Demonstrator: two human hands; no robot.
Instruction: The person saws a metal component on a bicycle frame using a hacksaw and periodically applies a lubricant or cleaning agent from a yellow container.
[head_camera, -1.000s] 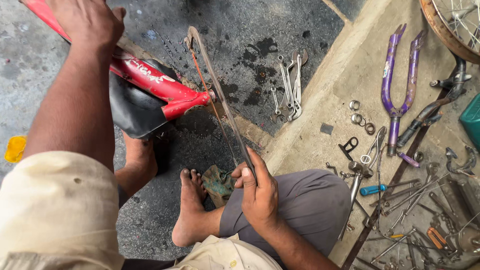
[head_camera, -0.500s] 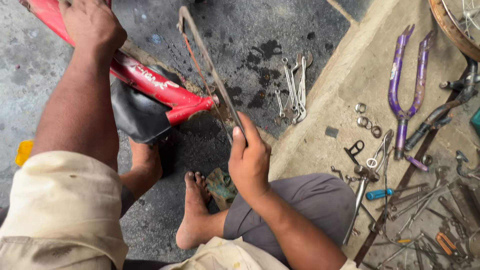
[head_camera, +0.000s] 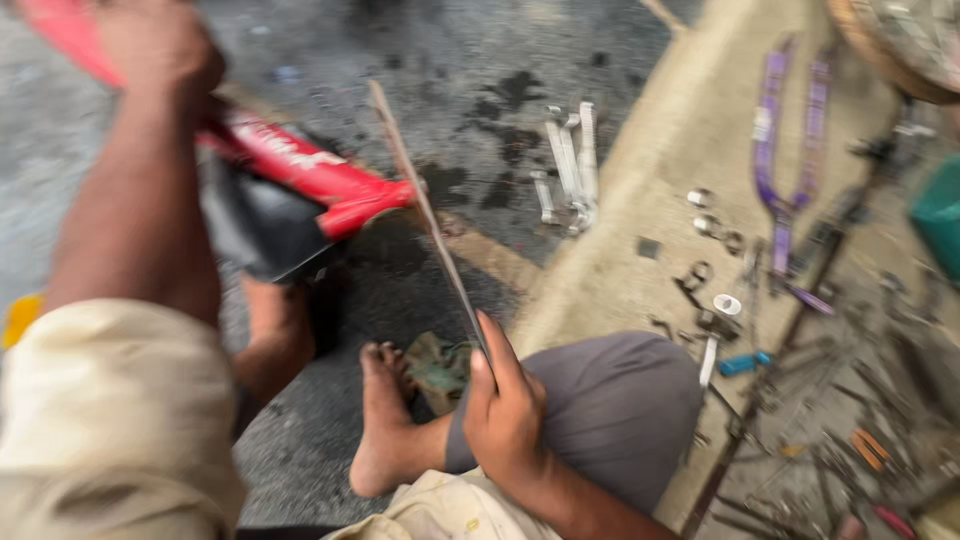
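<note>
The saw (head_camera: 425, 215), a thin hacksaw frame, runs slantwise from the right hand (head_camera: 505, 415) up across the red tube (head_camera: 300, 175); motion blur hides its teeth and far end. The right hand's grip is closed around the saw's near end, above the grey-clad knee (head_camera: 600, 410). The left hand (head_camera: 155, 45) sits on the tube at the top left corner of the view, partly cut off, so I cannot tell how tightly it is closed. A black saddle-like shape (head_camera: 255, 230) hangs under the tube. A bare foot (head_camera: 385, 420) rests on the dark floor (head_camera: 420, 60). Spanners (head_camera: 570, 165) lie beyond; a purple fork (head_camera: 785, 150) and blurred tools lie along the concrete ledge to the right.
</note>
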